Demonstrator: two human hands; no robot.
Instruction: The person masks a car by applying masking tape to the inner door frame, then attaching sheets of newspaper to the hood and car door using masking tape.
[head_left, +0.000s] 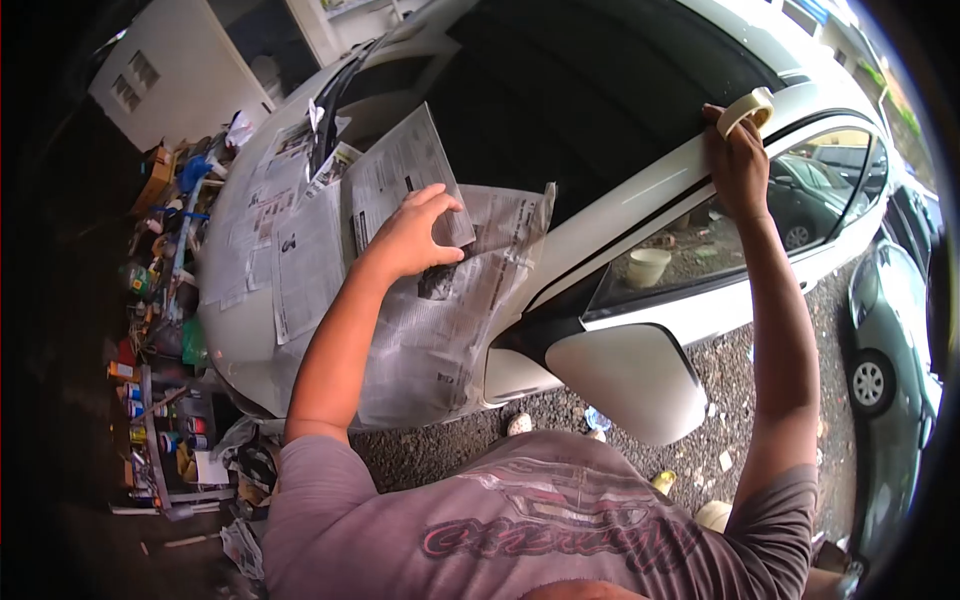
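My right hand (738, 165) is closed on a roll of masking tape (748, 112) beside the windshield pillar of the white car. Over the base of the windshield, my left hand (412, 235) is spread, thumb and fingers apart, against a folded newspaper sheet (405, 165). Whether its fingertips press on the paper is hard to tell. More newspaper (425, 350) covers the fender and hood below that hand. The dark windshield (560, 95) lies between my two hands.
The white side mirror (635, 385) juts out in front of my body. Shelves of cans and clutter (180, 430) line the left side. A grey car (885, 340) is parked on the gravel (740, 400) at right. A bucket shows reflected in the side window (700, 250).
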